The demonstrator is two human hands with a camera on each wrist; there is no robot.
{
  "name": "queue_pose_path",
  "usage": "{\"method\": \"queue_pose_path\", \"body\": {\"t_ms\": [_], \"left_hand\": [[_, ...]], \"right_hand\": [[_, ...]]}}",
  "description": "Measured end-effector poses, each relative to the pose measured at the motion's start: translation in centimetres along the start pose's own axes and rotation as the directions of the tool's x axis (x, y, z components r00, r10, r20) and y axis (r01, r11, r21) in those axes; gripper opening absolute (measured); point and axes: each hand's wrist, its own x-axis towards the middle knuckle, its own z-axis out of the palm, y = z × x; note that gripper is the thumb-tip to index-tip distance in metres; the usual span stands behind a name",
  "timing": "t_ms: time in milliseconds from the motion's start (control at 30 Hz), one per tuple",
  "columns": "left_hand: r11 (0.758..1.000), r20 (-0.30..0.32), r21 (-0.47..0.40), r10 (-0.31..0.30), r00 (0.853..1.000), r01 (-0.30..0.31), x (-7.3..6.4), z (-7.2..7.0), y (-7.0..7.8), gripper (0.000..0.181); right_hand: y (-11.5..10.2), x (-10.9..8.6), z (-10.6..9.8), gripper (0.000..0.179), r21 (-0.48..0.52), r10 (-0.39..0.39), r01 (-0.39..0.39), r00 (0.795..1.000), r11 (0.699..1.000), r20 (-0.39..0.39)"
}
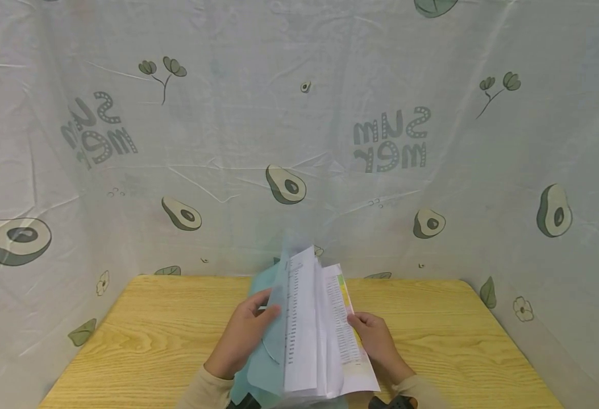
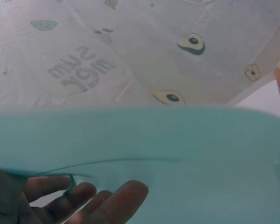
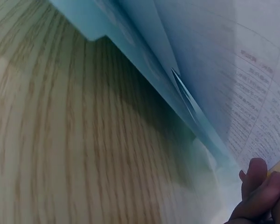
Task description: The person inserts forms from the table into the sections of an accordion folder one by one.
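Observation:
A translucent teal document folder (image 1: 266, 366) stands partly spread at the middle of the table's near side, several white papers (image 1: 302, 329) between its covers. My left hand (image 1: 245, 332) grips the folder's left cover, thumb on its face; in the left wrist view the other fingers lie by a curved slit in the teal plastic (image 2: 200, 149). On the right, my right hand (image 1: 378, 341) pinches the edge of a printed sheet (image 1: 337, 312) with a green and yellow strip. That sheet fans out from the others, its rows of print (image 3: 256, 93) showing in the right wrist view.
The folder is over a light wood-grain table (image 1: 448, 335). A pale curtain (image 1: 238, 125) printed with avocados and leaves surrounds the table at the back and both sides. Dark straps (image 1: 394, 403) sit at both wrists.

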Motion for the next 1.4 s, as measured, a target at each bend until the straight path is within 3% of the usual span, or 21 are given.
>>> {"method": "queue_pose_path", "body": {"t_ms": [267,600,833,1000,1100,1400], "left_hand": [[1.000,0.023,-0.002,0.010,1.000,-0.010,-0.1,0.2,0.0,0.048],[1.000,0.018,0.020,0.000,1.000,-0.001,-0.1,0.1,-0.1,0.048],[1.000,0.008,0.020,-0.001,1.000,0.000,-0.1,0.1,-0.1,0.047],[1.000,0.000,0.021,-0.004,1.000,0.004,-0.1,0.2,-0.1,0.047],[1.000,-0.003,0.019,-0.003,1.000,0.003,-0.1,0.2,0.0,0.048],[0.999,-0.016,0.014,-0.045,0.999,0.045,0.0,0.1,-0.2,0.048]], "right_hand": [[-0.2,-0.3,1.4,0.035,0.033,-0.022,0.019,0.993,0.999,0.117],[0.2,-0.1,2.7,0.027,-0.008,-0.117,0.119,0.983,0.993,0.139],[0.0,0.0,3.0,0.032,-0.023,-0.059,0.064,0.980,0.998,0.188],[-0.1,-0.1,2.3,0.045,-0.032,-0.036,0.046,0.963,0.998,0.268],[-0.1,0.0,1.5,0.044,-0.032,-0.015,0.026,0.951,0.999,0.309],[-0.3,0.1,-1.7,0.039,-0.056,0.017,-0.005,0.977,0.998,0.214]]}}
